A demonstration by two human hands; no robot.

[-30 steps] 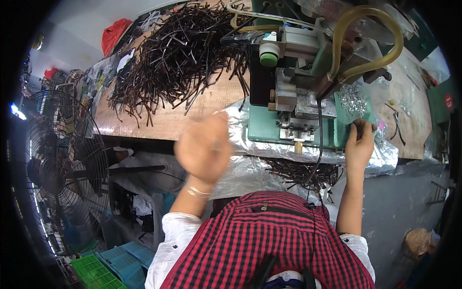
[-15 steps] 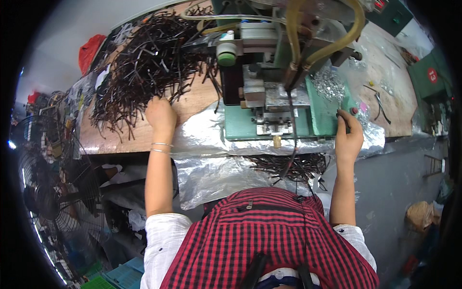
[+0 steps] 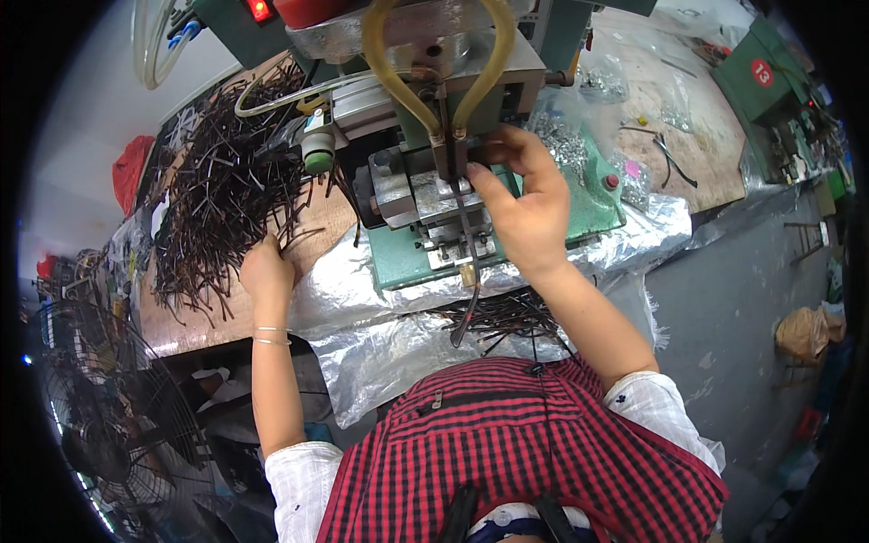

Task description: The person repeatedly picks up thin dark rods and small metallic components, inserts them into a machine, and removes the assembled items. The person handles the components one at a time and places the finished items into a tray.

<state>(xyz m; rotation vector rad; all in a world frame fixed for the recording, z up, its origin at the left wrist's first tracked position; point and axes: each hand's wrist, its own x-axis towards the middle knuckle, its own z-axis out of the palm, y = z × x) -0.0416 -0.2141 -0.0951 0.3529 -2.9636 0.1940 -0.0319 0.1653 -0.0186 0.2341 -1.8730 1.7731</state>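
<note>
Wooden workbench, left hand outstretched at dark strips, right hand curled beside machine, both grips impossible to tell.

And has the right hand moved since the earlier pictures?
Yes. The right hand has moved left, away from the red button and in toward the metal block.

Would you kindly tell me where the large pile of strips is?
In the head view, the pile lies at left on the table, beside the left hand.

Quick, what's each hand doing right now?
Left hand: at the dark strips; grip can't be told.
Right hand: fingers bent at the machine; hold can't be told.
</note>
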